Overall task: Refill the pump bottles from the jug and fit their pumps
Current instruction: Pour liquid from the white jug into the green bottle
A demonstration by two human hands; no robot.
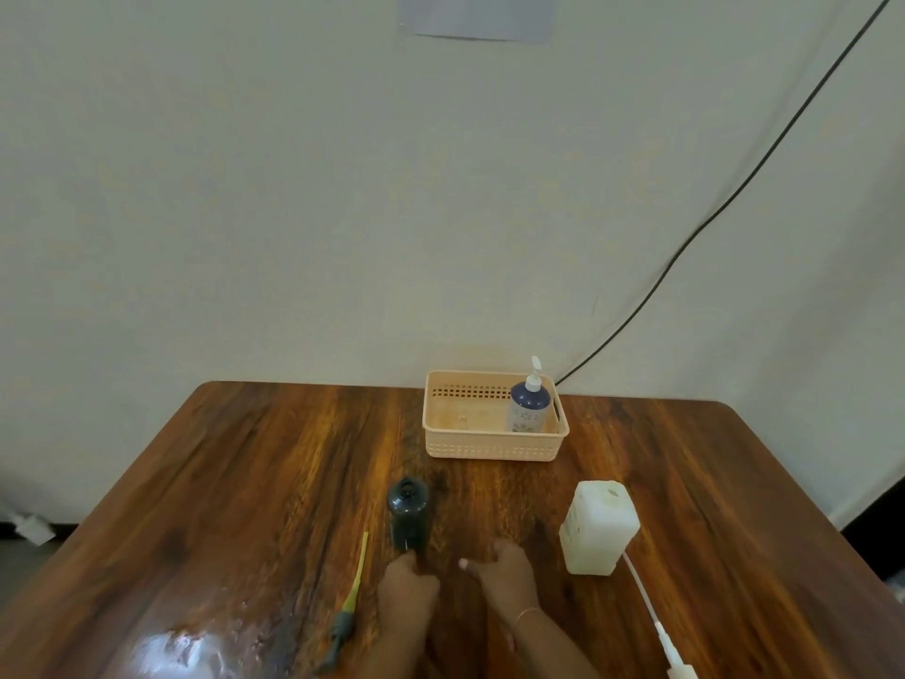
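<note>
Both hands — left [407, 588], right [507, 573] — blurred near the dark bottle [409, 514]; their grip cannot be told.

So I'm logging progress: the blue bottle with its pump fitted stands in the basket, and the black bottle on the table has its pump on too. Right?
Not quite. The head view shows the black bottle open-topped; a pump lies beside it. The blue bottle does stand pumped in the basket.
</note>
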